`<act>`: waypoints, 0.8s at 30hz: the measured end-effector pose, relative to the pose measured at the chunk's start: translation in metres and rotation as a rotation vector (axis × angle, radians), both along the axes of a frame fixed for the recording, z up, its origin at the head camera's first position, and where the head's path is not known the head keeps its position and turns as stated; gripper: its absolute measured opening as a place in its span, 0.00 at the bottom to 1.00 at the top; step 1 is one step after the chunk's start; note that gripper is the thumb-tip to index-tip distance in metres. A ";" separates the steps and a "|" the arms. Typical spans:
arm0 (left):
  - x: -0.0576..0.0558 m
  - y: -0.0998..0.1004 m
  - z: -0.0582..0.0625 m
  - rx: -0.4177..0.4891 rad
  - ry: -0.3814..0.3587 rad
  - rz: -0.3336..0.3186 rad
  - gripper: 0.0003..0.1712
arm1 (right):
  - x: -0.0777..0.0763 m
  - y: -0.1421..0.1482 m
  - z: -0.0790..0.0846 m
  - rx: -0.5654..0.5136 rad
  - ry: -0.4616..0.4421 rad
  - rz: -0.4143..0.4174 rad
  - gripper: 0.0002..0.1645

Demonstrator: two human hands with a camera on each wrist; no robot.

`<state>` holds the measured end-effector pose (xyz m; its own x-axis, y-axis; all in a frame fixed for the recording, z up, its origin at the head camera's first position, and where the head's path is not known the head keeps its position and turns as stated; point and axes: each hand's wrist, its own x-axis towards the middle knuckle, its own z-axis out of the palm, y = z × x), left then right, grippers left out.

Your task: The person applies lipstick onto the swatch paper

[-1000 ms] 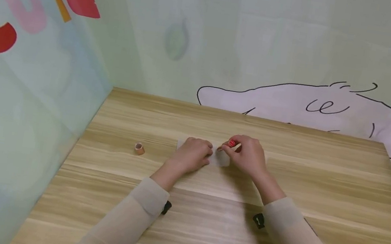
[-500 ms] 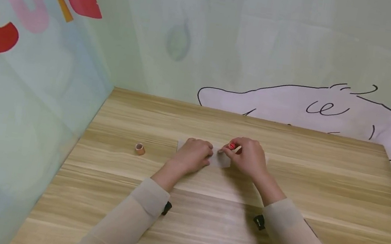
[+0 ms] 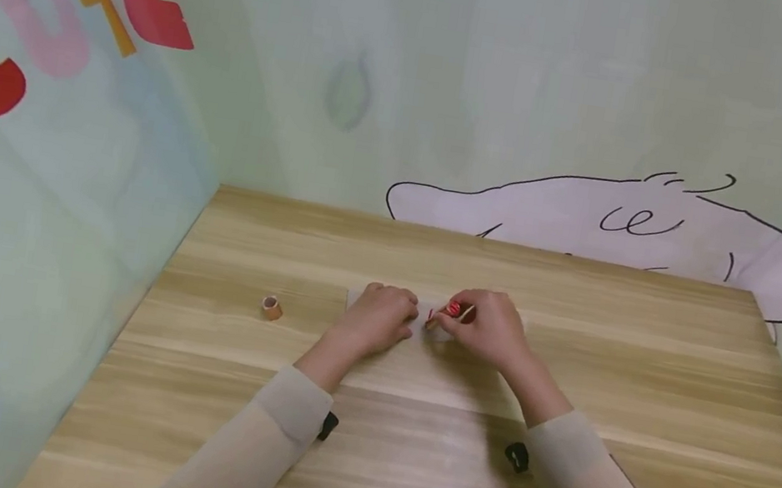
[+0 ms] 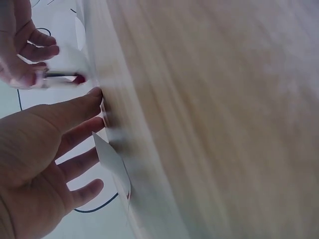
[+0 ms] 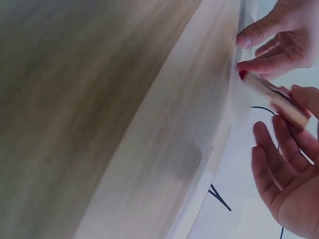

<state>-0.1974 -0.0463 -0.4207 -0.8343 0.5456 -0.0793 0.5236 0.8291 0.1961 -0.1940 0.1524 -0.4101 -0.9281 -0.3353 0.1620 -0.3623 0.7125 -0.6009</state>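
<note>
Beige sleeves (image 3: 236, 465) reach in over the nearer part of the wood-grain table (image 3: 401, 482), and a small black piece (image 3: 517, 457) shows beside each cuff. Beyond the cuffs, both hands work near the middle of the surface, somewhat closer to the far edge than to me. The left hand (image 3: 378, 316) rests on a sheet of white paper (image 4: 112, 162), its fingers slightly apart and pressing downward; one corner of the sheet curls up beside them. The right hand (image 3: 490, 328) pinches a lipstick (image 5: 276, 101) between thumb and fingers, its case tilted and its red tip down near the paper, between the two hands. Off toward the left edge stands a short copper-coloured cap (image 3: 271, 308), open end upward, well apart from the left hand. Past the far edge hangs a pale green backdrop (image 3: 461, 77), with a white, black-outlined cartoon figure (image 3: 555, 214) toward the right. Along the left edge rises another panel bearing colourful letters (image 3: 157, 2) that spell CUTE.
</note>
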 end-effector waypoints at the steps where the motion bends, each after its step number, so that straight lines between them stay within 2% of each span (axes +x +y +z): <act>1: 0.001 0.000 -0.001 0.000 0.000 0.000 0.13 | 0.002 0.001 0.001 -0.030 0.012 -0.007 0.09; 8: 0.002 0.003 -0.007 0.011 0.043 -0.030 0.07 | 0.008 0.023 0.011 -0.200 0.093 -0.109 0.10; 11: 0.001 0.006 -0.006 0.041 0.067 -0.035 0.09 | 0.008 0.035 0.017 -0.228 0.106 -0.150 0.11; 15: -0.002 0.011 -0.003 0.097 0.112 -0.039 0.13 | 0.007 0.048 0.023 -0.235 0.104 -0.193 0.12; 19: -0.003 0.018 0.002 0.115 0.149 -0.049 0.13 | 0.008 0.055 0.026 -0.221 0.094 -0.223 0.13; 24: -0.002 0.025 0.006 0.117 0.144 -0.057 0.15 | 0.009 0.061 0.025 -0.210 0.093 -0.238 0.13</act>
